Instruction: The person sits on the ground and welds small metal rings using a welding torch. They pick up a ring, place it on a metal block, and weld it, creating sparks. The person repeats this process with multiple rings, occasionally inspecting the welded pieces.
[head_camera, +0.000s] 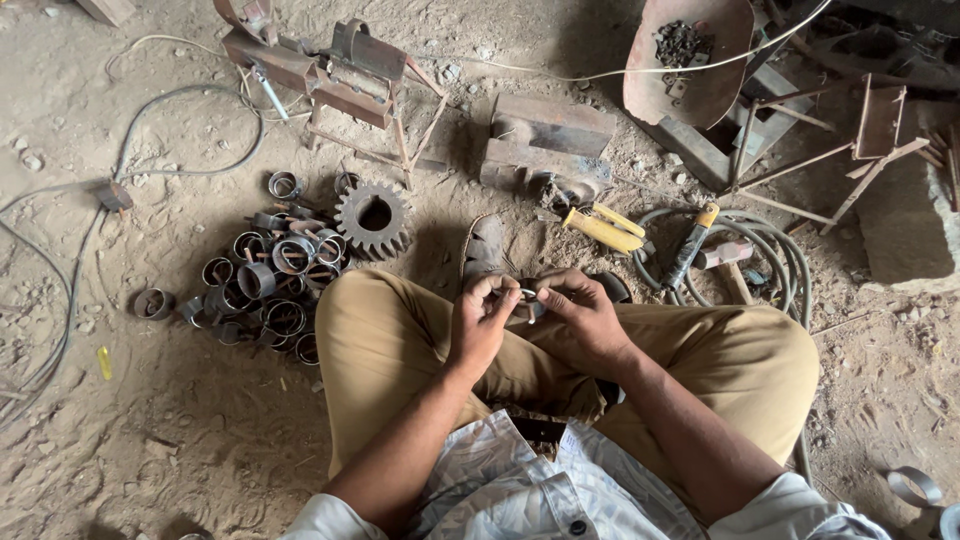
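I have both hands meeting over my knees: my left hand (483, 315) and right hand (580, 310) each pinch one end of a small metal piece (527, 296), steadying it close. The pile of metal rings (265, 285) and gear (374, 219) lie on the dirt floor (180, 420), within left reach.

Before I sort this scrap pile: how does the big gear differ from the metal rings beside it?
The gear is one thick, toothed, rust-brown disc lying flat; the metal rings are many, smaller, thin-walled, smooth-edged and greyer, heaped at mixed angles. Both are round with open centres and sit on the dirt floor.
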